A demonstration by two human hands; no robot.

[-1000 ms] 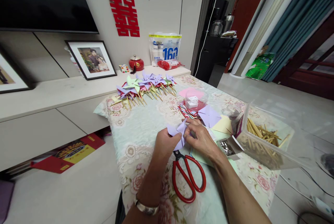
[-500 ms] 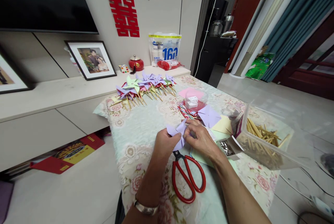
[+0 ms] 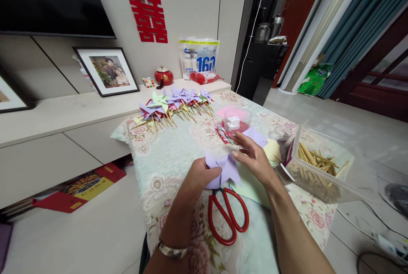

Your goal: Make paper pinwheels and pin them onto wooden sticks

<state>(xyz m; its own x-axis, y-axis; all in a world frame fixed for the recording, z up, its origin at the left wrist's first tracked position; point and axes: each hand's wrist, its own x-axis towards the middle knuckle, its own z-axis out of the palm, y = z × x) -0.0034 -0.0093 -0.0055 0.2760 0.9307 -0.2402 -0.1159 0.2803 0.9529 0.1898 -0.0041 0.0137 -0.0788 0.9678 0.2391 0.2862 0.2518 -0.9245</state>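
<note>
A lavender paper pinwheel [image 3: 228, 170] is pinched between the thumb and fingers of my left hand [image 3: 201, 177]. Its points are partly folded over. Off to its right, my right hand [image 3: 255, 160] hovers with fingers apart and seems to hold nothing. Below the pinwheel lies a pair of red-handled scissors [image 3: 235, 232], the blades hidden under the paper. Just past my right fingertips are a red packet of striped twists [image 3: 224, 135], a clear round tub [image 3: 245, 121] with small white boxes, and a lavender paper square [image 3: 256, 136].
Several finished pinwheels [image 3: 178, 100] on sticks lie at the far left of the flowered tablecloth [image 3: 165, 150]. A clear plastic bin [image 3: 321, 189] of wooden sticks stands at the right edge. Green paper [image 3: 255, 189] lies under my right wrist. A framed photo [image 3: 108, 72] stands on the cabinet.
My right hand has let go of the pinwheel and moved right and up, its fingers spreading. The pinwheel stays in my left hand, one side now unfolded. The view has shifted slightly.
</note>
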